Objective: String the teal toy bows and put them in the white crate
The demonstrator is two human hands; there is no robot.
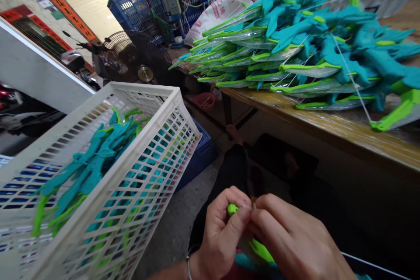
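Observation:
Low in the head view, my left hand (223, 232) and my right hand (292, 240) meet over my lap. Both are closed in a pinch on a teal and lime-green plastic toy part (259, 251), whose green tip (232, 208) pokes out above my left thumb. Most of the part is hidden under my fingers. A large pile of the same teal and green toys with clear blades (295, 43) lies on the wooden table (344, 129) to the upper right.
A white slatted plastic crate (157, 118) at the left holds several teal and green toys (85, 166). A black floor fan (131, 59), blue crates (138, 8) and a white sack (216, 13) stand behind. A blue crate (200, 153) sits on the concrete floor.

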